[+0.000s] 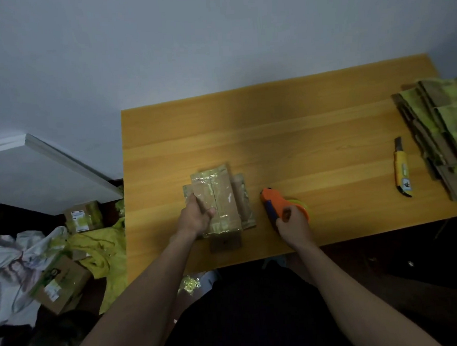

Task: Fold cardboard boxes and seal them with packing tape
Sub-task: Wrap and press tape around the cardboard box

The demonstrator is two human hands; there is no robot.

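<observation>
A small brown cardboard box, with old clear tape on its panels and its flaps spread out, stands near the front of the wooden table. My left hand grips the box's left side, thumb across the top panel. My right hand holds an orange tape dispenser with a yellowish tape roll, which rests on the table just right of the box.
A yellow utility knife lies at the right. A stack of flattened cardboard boxes fills the far right edge. On the floor at left sit taped boxes, white cloth and yellow plastic. A wall runs behind the table.
</observation>
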